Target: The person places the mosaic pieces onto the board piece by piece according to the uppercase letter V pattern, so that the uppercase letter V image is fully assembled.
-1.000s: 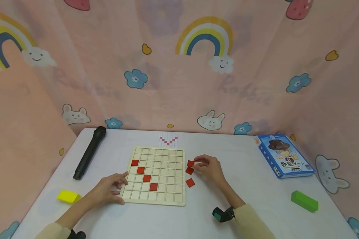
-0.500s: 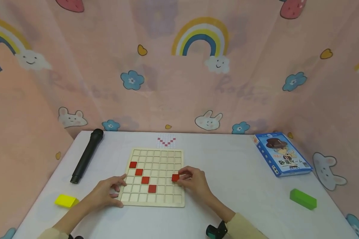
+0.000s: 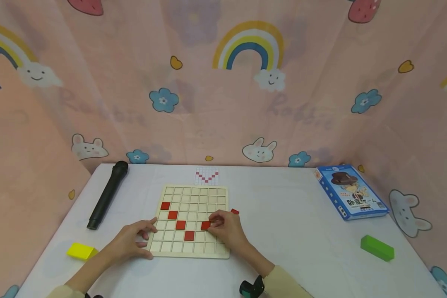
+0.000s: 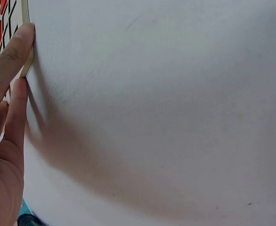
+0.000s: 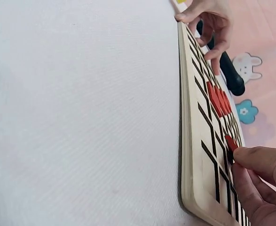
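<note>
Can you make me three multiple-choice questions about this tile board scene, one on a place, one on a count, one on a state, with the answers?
1. Where does the black microphone lie?
A. left of the wooden grid board
B. on the board
C. beside the green block

2. How many red tiles sit in the board's cells, apart from the red tile in the fingers?
A. two
B. four
C. seven

3. What is the right hand doing?
A. lying flat on the table
B. pinching a red tile over the board
C. holding the blue game box

Answers:
1 A, it lies on the white table left of the board.
2 B, four tiles run in a diagonal.
3 B, the fingertips grip the tile above a cell, while the left hand rests at the board's left edge.
</note>
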Motion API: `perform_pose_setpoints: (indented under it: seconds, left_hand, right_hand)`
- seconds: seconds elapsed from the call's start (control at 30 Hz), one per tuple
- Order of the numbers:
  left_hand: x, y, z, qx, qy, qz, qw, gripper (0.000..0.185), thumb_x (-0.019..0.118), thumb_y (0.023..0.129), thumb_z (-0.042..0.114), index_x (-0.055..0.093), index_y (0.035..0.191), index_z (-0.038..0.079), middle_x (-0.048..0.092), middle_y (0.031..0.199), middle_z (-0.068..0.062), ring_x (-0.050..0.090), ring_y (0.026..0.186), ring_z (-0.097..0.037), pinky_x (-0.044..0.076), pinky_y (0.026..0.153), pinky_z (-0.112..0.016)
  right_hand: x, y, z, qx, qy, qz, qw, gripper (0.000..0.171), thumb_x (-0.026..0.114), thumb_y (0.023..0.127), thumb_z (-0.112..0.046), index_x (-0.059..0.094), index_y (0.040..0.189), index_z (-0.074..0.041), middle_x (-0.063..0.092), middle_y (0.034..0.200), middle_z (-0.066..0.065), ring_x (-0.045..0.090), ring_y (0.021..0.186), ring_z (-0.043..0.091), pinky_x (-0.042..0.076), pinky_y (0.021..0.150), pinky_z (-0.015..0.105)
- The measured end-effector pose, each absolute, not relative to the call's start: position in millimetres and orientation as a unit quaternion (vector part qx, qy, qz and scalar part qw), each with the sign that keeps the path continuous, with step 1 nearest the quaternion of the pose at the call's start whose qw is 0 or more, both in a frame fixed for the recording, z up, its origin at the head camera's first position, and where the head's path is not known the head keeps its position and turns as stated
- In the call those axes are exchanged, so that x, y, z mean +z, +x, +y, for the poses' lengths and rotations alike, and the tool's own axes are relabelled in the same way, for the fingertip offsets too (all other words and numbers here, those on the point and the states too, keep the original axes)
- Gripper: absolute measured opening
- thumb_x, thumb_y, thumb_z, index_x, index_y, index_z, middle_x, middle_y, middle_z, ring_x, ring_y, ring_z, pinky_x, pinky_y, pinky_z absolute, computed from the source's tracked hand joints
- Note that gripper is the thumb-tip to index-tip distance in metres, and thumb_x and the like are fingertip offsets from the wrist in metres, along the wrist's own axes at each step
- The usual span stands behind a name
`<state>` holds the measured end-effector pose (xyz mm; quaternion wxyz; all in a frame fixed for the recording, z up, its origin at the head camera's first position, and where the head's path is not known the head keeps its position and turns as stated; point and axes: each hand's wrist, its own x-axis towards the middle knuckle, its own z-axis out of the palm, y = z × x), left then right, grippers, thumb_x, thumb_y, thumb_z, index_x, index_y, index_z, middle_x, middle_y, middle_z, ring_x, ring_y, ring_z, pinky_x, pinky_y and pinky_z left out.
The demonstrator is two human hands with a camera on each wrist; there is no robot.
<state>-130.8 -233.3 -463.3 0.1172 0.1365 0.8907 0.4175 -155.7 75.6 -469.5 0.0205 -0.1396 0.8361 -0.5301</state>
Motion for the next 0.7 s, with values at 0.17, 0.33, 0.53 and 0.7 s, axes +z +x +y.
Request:
perform_pose_setpoints:
  seconds: [0.17, 0.33, 0.53, 0.7]
  left_hand:
    - [-462, -130, -233, 0.417, 0.135, 0.891, 0.117, 0.063, 0.091, 0.054, 0.016, 0.063, 0.109, 0.004, 0.042, 0.145, -0.021, 0.048, 0.083, -0.012, 0.054, 0.07, -0.017]
    - [-460, -129, -234, 0.42, 0.133, 0.89, 0.114, 0.062, 0.091, 0.053, 0.013, 0.062, 0.107, 0.003, 0.042, 0.144, -0.022, 0.049, 0.082, -0.013, 0.054, 0.07, -0.017]
    - [-461, -129, -234, 0.431, 0.137, 0.884, 0.12, 0.062, 0.091, 0.054, 0.013, 0.062, 0.108, 0.002, 0.041, 0.145, -0.022, 0.048, 0.082, -0.012, 0.055, 0.071, -0.018]
    - [-461, -130, -233, 0.433, 0.143, 0.882, 0.122, 0.062, 0.091, 0.054, 0.013, 0.062, 0.108, 0.002, 0.041, 0.144, -0.023, 0.048, 0.082, -0.012, 0.055, 0.071, -0.018]
  right_hand:
    - [-467, -157, 69, -0.528, -0.146, 0.837, 0.022, 0.03, 0.077, 0.076, 0.003, 0.066, 0.104, 0.004, 0.069, 0.098, 0.014, 0.068, 0.075, 0.016, 0.056, 0.069, 0.022]
    - [-464, -159, 65, -0.533, -0.145, 0.833, 0.037, 0.033, 0.077, 0.077, 0.001, 0.065, 0.107, 0.003, 0.068, 0.103, 0.015, 0.069, 0.078, 0.016, 0.056, 0.071, 0.022]
    - [-458, -161, 81, -0.567, -0.113, 0.813, 0.061, 0.032, 0.076, 0.078, 0.001, 0.065, 0.109, 0.002, 0.066, 0.107, 0.016, 0.068, 0.083, 0.02, 0.056, 0.073, 0.023]
    - [-456, -172, 122, -0.554, -0.09, 0.826, 0.048, 0.033, 0.074, 0.079, 0.002, 0.065, 0.111, 0.0, 0.066, 0.107, 0.014, 0.064, 0.09, 0.024, 0.056, 0.077, 0.026]
